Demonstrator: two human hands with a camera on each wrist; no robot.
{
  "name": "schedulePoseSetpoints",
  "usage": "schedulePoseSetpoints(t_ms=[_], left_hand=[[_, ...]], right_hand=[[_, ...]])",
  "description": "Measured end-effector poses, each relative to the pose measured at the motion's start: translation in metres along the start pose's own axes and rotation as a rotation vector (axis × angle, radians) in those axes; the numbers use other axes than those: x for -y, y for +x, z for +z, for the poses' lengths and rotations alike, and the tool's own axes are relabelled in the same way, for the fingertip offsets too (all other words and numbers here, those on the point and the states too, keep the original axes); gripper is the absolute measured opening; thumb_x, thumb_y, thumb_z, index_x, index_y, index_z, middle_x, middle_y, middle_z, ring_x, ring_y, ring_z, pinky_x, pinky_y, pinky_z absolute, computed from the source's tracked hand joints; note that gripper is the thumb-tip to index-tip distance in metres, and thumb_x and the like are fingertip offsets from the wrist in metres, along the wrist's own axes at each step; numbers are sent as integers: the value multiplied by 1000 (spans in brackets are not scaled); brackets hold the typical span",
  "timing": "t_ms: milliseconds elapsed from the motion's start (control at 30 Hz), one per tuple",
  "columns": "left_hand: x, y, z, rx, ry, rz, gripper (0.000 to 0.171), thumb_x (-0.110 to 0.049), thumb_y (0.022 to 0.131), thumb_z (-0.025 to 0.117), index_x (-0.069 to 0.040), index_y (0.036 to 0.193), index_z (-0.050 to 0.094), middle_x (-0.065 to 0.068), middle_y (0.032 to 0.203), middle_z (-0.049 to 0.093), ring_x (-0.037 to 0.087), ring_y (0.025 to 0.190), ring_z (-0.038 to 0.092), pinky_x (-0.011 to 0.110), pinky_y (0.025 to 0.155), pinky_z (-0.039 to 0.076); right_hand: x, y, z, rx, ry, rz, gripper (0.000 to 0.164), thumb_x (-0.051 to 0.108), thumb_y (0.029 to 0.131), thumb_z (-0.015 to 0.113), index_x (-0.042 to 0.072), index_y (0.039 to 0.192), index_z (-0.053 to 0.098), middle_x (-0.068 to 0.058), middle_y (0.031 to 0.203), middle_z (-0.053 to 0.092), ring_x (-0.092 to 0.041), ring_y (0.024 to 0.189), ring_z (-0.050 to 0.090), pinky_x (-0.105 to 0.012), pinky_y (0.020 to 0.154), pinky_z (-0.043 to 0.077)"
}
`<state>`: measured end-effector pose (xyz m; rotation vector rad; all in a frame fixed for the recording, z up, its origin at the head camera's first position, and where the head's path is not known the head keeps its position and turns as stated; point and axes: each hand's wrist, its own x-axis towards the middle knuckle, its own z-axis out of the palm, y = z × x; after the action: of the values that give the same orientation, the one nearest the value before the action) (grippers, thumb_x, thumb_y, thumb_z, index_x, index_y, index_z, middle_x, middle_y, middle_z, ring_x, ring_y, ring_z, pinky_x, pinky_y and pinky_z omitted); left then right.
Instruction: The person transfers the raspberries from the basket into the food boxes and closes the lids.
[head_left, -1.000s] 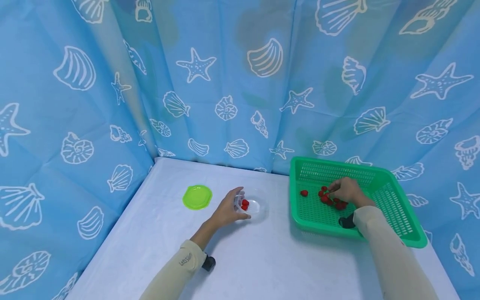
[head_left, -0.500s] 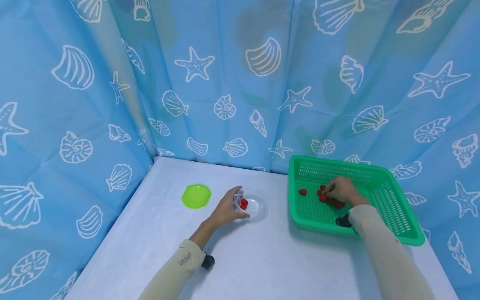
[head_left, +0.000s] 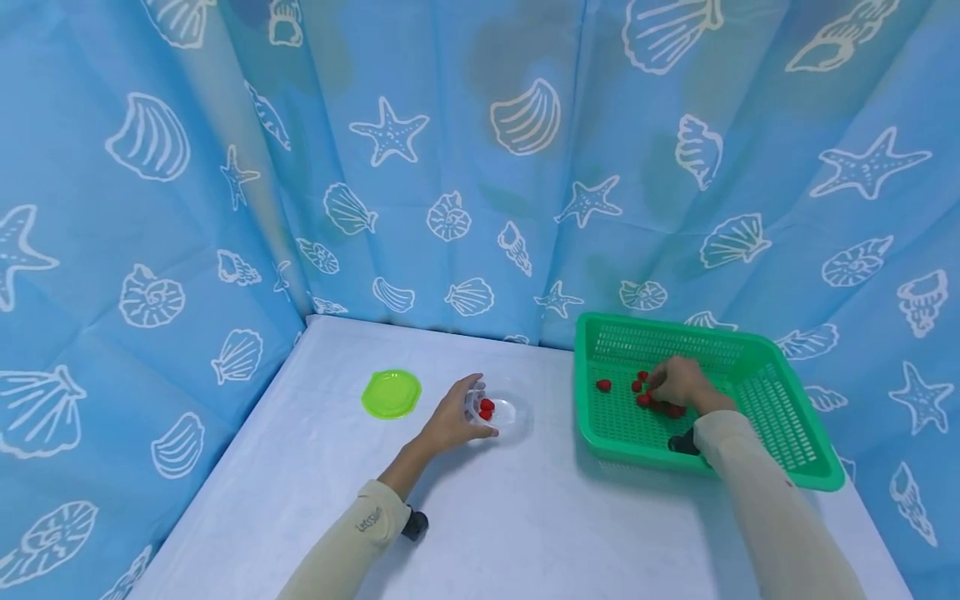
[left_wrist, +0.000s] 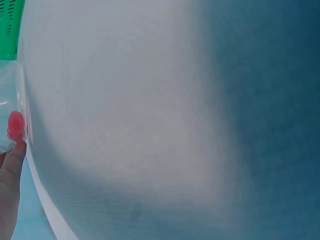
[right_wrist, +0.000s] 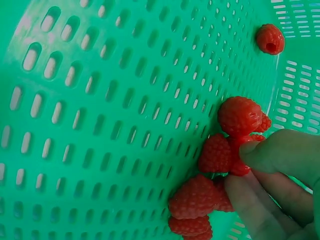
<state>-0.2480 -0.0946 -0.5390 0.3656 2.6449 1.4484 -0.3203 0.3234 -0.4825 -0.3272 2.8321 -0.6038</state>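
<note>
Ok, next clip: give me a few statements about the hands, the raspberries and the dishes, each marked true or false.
1. The right hand is inside the green basket, fingers on the raspberry pile. True.
2. The left hand grips the green plate. False: it holds the clear dish; the green plate lies apart, untouched.
3. The clear dish already holds a few raspberries. True.
4. All raspberries in the basket sit in one pile. False: a lone raspberry lies apart from the pile.
5. The basket stands on the floor. False: it stands on the white table.
</note>
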Motion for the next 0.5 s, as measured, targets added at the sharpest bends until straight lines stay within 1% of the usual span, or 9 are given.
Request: schedulePoseSetpoints(t_ms=[100,200,267,367,500], left_hand=[[0,0,0,0,-2,6,97,-24,72,87,-15,150,31,5,143,47,25,134,41,45,101,45],[-1,1,0,1,-2,4,97,-24,72,88,-16,150,31,4,143,47,25,134,41,45,101,46],[-1,1,0,1,-1,2,97,-25,72,88,-16,151,31,4,143,47,25,134,41,44,101,46],[-1,1,0,3,5,-2,97,-25,72,87,-17,151,31,3,143,47,24,134,41,45,102,45],[-1,-1,-1,6,6,5,97,-23,73,87,-15,151,31,4,143,47,24,135,40,46,105,41]], right_hand=[[1,0,0,26,-6,4,22,1,86,67,-6,107,71,-27,109,66,-46,101,59,-51,75,55],[2,0,0,36,-19,-3,21,1,87,65,-6,106,72,-26,110,66,-45,102,60,-50,75,56],[3,0,-1,14,-23,-21,20,0,87,65,-6,105,72,-26,107,67,-44,98,62,-49,74,56],[8,-1,-6,-42,-6,-48,20,1,88,65,-7,105,71,-26,104,68,-41,93,64,-48,72,56],[18,-3,-15,-103,47,-60,23,5,90,64,-6,110,70,-24,106,68,-40,95,64,-49,74,56]])
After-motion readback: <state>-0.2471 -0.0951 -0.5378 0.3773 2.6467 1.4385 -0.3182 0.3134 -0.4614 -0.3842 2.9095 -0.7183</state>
